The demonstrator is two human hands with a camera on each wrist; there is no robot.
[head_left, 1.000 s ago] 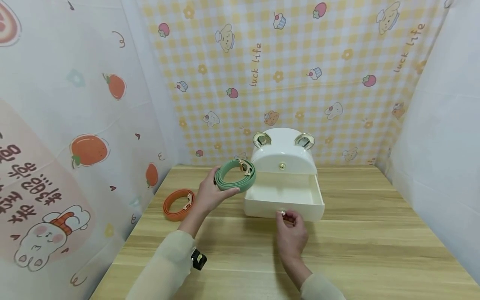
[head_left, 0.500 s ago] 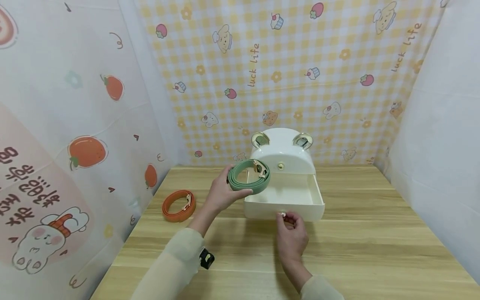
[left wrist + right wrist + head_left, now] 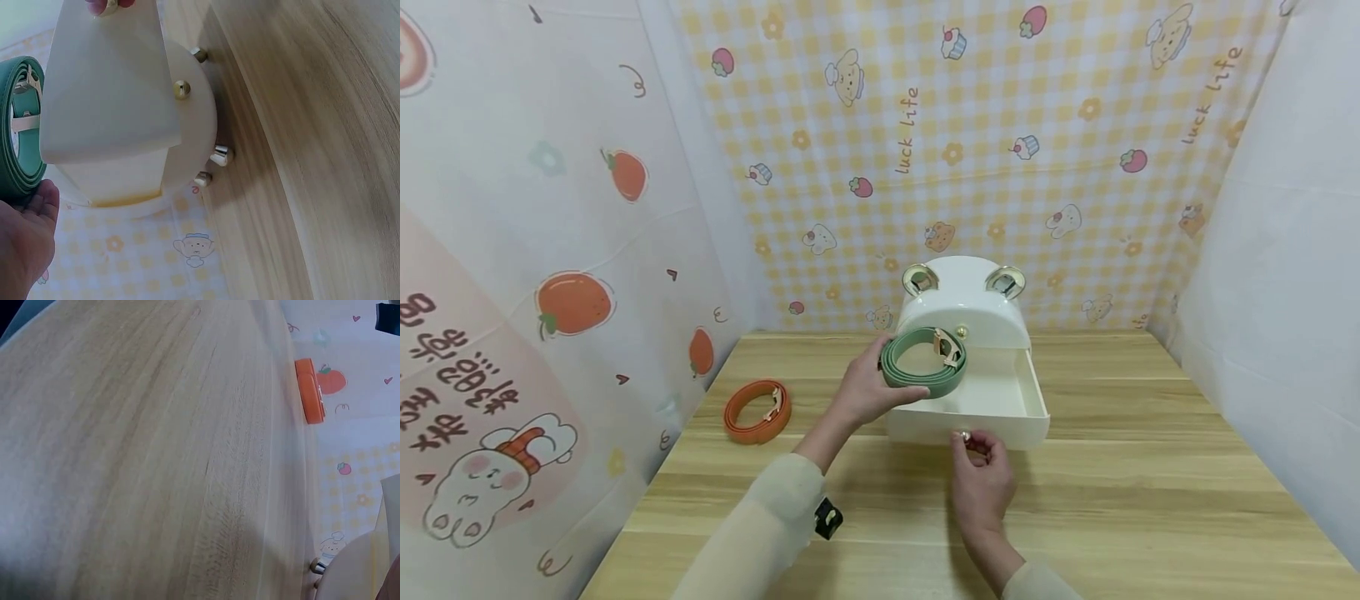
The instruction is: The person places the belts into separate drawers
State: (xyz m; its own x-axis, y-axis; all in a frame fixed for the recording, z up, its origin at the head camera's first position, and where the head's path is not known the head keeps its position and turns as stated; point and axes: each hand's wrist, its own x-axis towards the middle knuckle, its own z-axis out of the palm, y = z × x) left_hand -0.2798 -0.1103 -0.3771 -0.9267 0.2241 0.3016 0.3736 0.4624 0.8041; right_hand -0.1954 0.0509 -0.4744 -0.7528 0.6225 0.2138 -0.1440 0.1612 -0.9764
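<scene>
In the head view, a rolled green belt (image 3: 925,385) with a gold-toned buckle is gripped by my left hand (image 3: 868,385), thumb along its front. The belt overlaps the left side of a pulled-out white drawer (image 3: 1018,429). My right hand (image 3: 983,487) pinches the small gold knob on the drawer's front. Behind it rises the rounded white storage box (image 3: 964,283) with two gold-rimmed ears. The left wrist view shows the green belt (image 3: 11,131) beside the drawer front (image 3: 112,81), fingers (image 3: 44,200) beneath the roll.
A rolled orange belt (image 3: 758,429) lies on the wooden table (image 3: 1112,500) to the left. Patterned cloth (image 3: 985,100) hangs behind and at the left; a white sheet (image 3: 1270,275) hangs at the right. Gold feet (image 3: 220,155) show under the box.
My left hand has carried the green belt rightward, from beside the drawer to over its left part. The drawer front has come slightly toward me, with my right hand on the knob throughout.
</scene>
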